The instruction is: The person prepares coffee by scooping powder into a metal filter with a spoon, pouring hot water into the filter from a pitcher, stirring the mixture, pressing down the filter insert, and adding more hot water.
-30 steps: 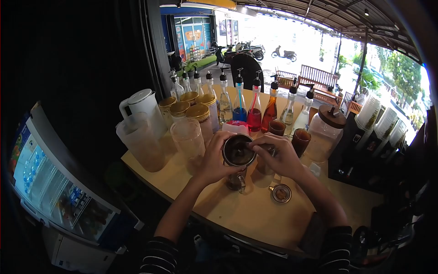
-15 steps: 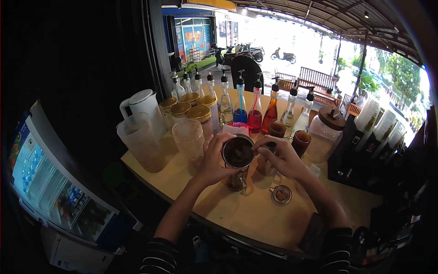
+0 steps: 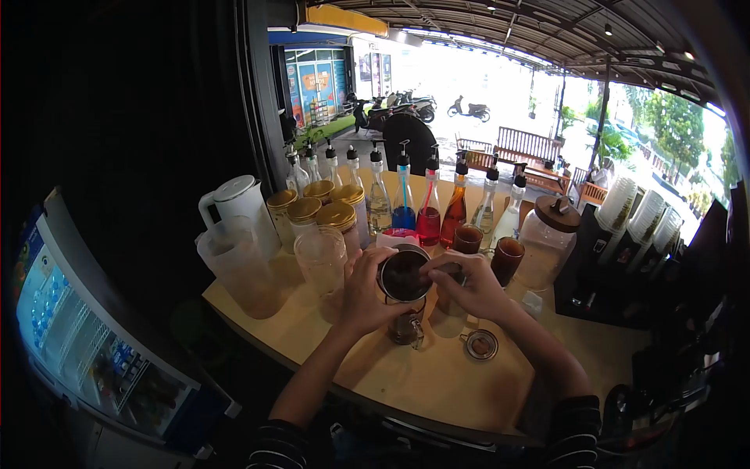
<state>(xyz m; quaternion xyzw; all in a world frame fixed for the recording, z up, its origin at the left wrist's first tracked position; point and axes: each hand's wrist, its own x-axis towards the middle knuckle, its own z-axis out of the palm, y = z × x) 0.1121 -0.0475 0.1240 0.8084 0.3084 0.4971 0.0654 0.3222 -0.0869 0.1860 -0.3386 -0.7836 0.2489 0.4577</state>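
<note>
My left hand (image 3: 366, 297) is wrapped round the left side of a round metal cup (image 3: 405, 273), its opening tilted towards me and its inside dark. My right hand (image 3: 473, 285) is closed at the cup's right rim, fingertips pinched over the opening; what they hold is too dark to make out. Directly below the cup, a glass mug (image 3: 404, 328) with a clear handle stands on the wooden counter (image 3: 445, 383). A small round strainer (image 3: 480, 344) lies to the right of the mug.
Behind my hands stand syrup bottles (image 3: 429, 223), gold-lidded jars (image 3: 337, 215) and brown glasses (image 3: 508, 258). Plastic pitchers (image 3: 242, 270) and a white jug (image 3: 242, 207) are left. A wooden-lidded jar (image 3: 545, 246) and stacked cups (image 3: 617, 203) stand right; a fridge (image 3: 94, 336) is lower left.
The view has shifted, so the counter and its objects sit lower in the picture. My right fingertips have moved about at the cup's opening, while my left hand has kept its hold.
</note>
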